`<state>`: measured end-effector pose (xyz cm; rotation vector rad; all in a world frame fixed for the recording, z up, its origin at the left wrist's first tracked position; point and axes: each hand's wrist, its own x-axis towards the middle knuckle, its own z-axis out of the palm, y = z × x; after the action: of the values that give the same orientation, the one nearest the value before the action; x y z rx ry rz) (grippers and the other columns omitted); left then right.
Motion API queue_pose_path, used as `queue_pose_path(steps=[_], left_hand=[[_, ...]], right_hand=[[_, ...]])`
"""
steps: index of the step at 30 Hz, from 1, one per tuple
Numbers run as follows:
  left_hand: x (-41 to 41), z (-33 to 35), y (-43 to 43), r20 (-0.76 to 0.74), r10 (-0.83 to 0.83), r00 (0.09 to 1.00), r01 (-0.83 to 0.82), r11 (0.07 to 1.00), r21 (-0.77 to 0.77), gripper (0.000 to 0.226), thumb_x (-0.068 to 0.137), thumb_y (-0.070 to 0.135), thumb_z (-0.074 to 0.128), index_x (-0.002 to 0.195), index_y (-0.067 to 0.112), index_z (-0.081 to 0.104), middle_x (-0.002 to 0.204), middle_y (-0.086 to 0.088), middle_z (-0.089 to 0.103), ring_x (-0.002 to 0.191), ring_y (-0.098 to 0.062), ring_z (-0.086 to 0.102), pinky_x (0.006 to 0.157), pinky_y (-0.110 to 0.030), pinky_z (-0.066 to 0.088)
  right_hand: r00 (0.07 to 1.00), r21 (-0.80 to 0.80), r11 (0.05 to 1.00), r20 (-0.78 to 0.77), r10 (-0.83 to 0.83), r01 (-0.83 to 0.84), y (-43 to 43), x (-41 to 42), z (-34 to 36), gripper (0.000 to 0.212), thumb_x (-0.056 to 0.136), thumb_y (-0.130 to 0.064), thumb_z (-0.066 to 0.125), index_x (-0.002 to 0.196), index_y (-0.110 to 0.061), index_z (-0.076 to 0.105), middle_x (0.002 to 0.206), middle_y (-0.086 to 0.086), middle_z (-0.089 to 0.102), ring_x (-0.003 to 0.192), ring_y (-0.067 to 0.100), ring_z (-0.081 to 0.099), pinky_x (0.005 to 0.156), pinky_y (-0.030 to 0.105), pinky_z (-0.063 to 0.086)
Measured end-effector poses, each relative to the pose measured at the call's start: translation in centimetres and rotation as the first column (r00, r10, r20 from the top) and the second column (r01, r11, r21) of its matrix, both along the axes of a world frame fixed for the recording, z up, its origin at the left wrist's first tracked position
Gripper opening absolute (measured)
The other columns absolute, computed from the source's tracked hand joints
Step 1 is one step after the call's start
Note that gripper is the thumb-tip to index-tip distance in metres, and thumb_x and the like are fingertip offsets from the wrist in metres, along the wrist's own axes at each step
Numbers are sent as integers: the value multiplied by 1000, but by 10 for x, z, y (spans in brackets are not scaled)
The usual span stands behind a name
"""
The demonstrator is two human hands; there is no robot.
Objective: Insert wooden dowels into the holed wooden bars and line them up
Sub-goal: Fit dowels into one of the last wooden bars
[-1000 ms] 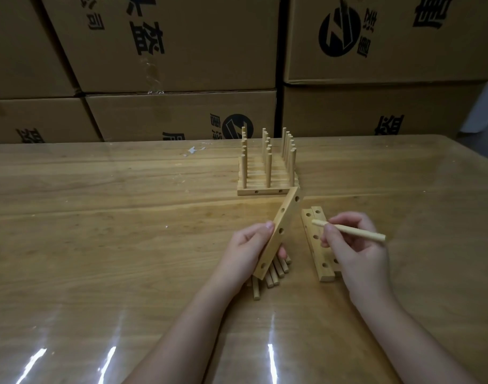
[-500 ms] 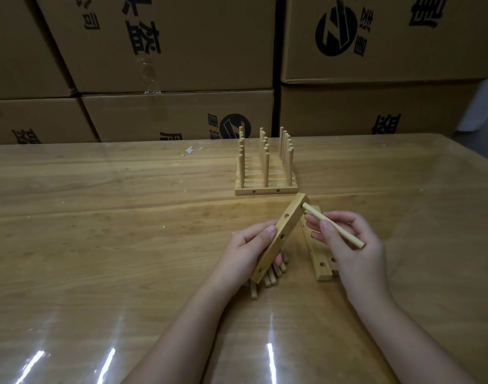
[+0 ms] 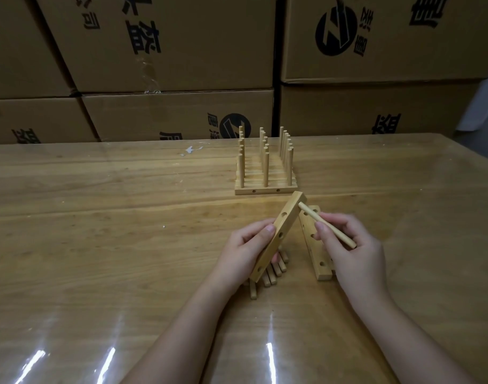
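Left hand (image 3: 244,254) and right hand (image 3: 358,257) curled, gripping.

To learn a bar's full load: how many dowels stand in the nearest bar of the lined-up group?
3 in the front bar: left dowel at its left end, middle dowel at its centre, right dowel at its right end. Farther bars hold their own.

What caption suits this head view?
Left hand holds a holed bar tilted; right hand sets a dowel against its far end; finished bars behind.
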<state>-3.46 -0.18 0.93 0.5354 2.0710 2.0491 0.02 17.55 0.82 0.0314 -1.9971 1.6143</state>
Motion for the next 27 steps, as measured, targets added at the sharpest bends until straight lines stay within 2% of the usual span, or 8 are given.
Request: queue_pose_path(steps=[2,4,12,17,23,27], left_hand=[[0,0,0,1,9,1000,-9,1000,6,28,84,47,58,107,38,70,60,3,63,61,-10,61,61,-22,49],[1,0,0,3,20,1000,-20,1000,17,24,84,41,58,104,41,71,64,2,64,61,-10,61,62,-23,51],[2,4,0,23,36,999,-36,999,6,24,92,20,56,111,30,67,68,9,68,60,-5,61,56,-17,48],[3,5,0,19,33,999,-32,999,-32,24,91,22,59,103,40,70,80,12,71,65,-3,61,58,-17,49],[4,7,-1,24,27,999,-26,999,-36,25,92,22,58,103,42,70,79,11,70,64,-3,61,58,-16,48],[5,8,-1,28,25,999,-24,999,-37,24,91,22,59,103,41,70,87,12,69,66,0,62,58,-16,48]], right_hand=[[1000,28,999,0,-16,16,0,0,1,20,84,-16,65,91,-34,67,81,-15,68,73,-2,63,57,8,46],[999,69,997,-5,-39,39,0,1,1,17,83,-18,66,91,-33,67,80,-15,67,72,1,62,57,11,47],[997,111,991,-33,-72,76,1,-1,0,12,83,-17,67,91,-26,69,77,-16,67,71,-1,61,56,7,43],[998,124,991,-34,-53,56,3,0,-1,12,84,-19,65,88,-30,67,78,-18,66,70,0,61,55,7,42],[998,134,990,-31,-47,50,2,-1,-1,12,84,-21,65,87,-33,66,78,-18,66,69,0,61,54,7,42],[998,158,986,-36,-54,59,2,0,0,14,84,-23,64,85,-36,65,78,-20,65,69,-1,61,53,7,42]])
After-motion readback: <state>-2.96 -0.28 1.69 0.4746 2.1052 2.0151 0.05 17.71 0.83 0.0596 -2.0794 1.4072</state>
